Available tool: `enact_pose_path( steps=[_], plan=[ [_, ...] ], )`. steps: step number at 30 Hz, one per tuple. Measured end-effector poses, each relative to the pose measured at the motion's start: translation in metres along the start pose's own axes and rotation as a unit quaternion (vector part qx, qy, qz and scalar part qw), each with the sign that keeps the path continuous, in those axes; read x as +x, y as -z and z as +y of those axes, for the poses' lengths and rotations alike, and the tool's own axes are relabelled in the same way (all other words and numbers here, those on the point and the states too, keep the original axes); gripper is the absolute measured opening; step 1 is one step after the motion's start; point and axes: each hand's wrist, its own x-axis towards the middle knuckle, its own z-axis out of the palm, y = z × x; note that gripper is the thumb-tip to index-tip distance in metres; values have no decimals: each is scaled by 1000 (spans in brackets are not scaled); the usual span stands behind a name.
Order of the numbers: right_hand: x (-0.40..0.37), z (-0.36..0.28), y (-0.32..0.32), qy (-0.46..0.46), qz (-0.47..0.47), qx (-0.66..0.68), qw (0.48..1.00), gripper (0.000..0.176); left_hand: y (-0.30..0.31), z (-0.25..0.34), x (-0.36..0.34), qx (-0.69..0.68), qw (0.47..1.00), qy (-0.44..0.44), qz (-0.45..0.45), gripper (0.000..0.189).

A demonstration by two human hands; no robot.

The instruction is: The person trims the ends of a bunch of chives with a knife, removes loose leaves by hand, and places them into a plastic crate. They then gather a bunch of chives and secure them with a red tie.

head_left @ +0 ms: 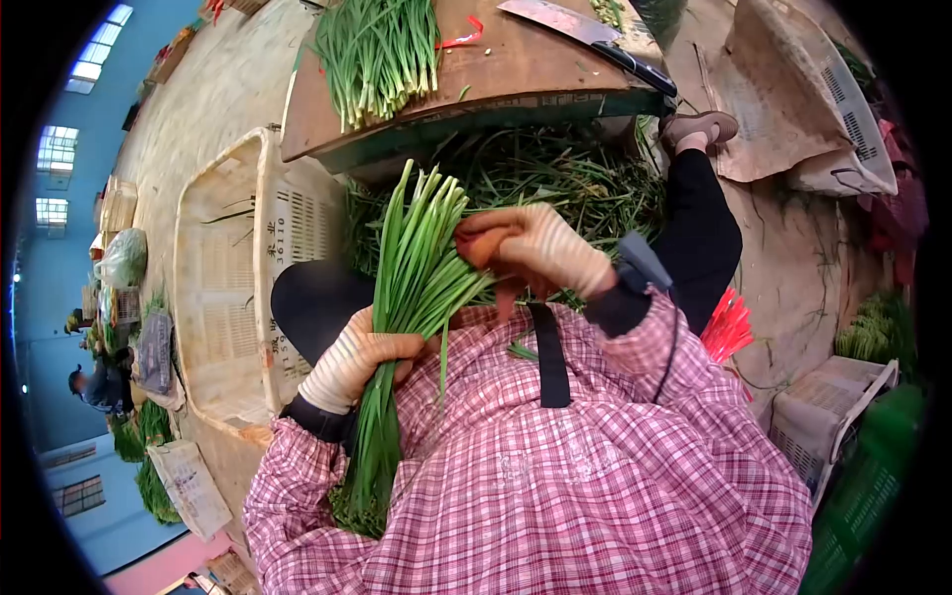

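Brown tabletop [531, 71] ahead; left hand [359, 359] low, grip clasped round green bunch [416, 263]; right hand [540, 248] curled inward, grip unclear.

Windows [97, 50] glare white; fisheye distortion bends the edges.

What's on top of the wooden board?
A pile of chives, a red strip, a black-handled knife and green scraps. The wooden board beneath the pile is covered, so anything there is hidden.
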Motion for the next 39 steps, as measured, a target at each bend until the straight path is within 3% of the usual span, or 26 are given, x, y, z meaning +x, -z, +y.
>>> enact_pose_path(
  steps=[2,4,6,7,8,10,11,12,14,15,16,18,20,22,23,26,29,30,31,34,36,39],
  plan=[
    [25,31,8,29,87,98,991,23,2,-5,-1,-7,1000,15,4,26],
    [20,19,29,44,194,105,974,16,5,-7,-3,-34,999,31,21,28],
    [30,37,55,166,130,338,917,18,3,-6,-5,-34,999,17,30,27],
    [14,14,43,160,95,341,922,20,3,-10,-4,-28,999,12,33,26],
    [4,10,40,136,-26,255,957,26,2,-11,-1,-21,999,6,34,25],
    [11,21,-3,101,12,26,995,38,-6,-9,2,-13,999,-11,34,23],
    [25,36,3,115,36,11,993,44,-6,-8,2,-10,999,-7,36,23],
    [21,30,6,58,66,110,990,32,-7,-9,1,-8,999,-3,39,23],
    [24,28,19,46,182,109,976,23,-4,-12,-2,-35,998,-3,47,23],
    [13,14,33,11,192,134,972,20,-2,-12,-3,-47,998,-5,49,23],
    [19,23,47,142,140,197,960,23,-2,-9,-2,-45,998,-4,48,21],
    [12,25,59,102,51,258,960,37,-4,-7,-5,-47,998,0,50,19],
    [10,0,17,123,18,66,990,54,-3,-6,-4,-47,998,12,36,17],
    [23,3,18,110,16,-129,985,41,-1,-6,-1,-45,998,23,22,15],
    [22,1,23,47,59,-65,995,37,4,-8,-2,-45,998,42,20,13],
    [37,32,67,135,71,140,978,38,1,-10,-6,-64,997,42,29,13],
    [25,-12,23,207,16,37,977,37,0,-9,-1,-45,998,52,-12,20],
    [39,0,19,228,-2,-50,972,40,-1,-7,1,-34,998,54,-28,24],
    [57,6,16,171,-45,79,981,48,-3,-7,1,-45,997,54,-25,22],
    [46,-6,23,120,7,11,993,50,-3,-5,-3,-75,996,55,-17,19],
    [39,-14,40,-13,128,114,985,40,-2,-6,-7,-93,994,48,-24,21],
    [44,8,67,185,19,232,955,47,-2,-2,-8,-57,997,46,-37,23]
  ],
)
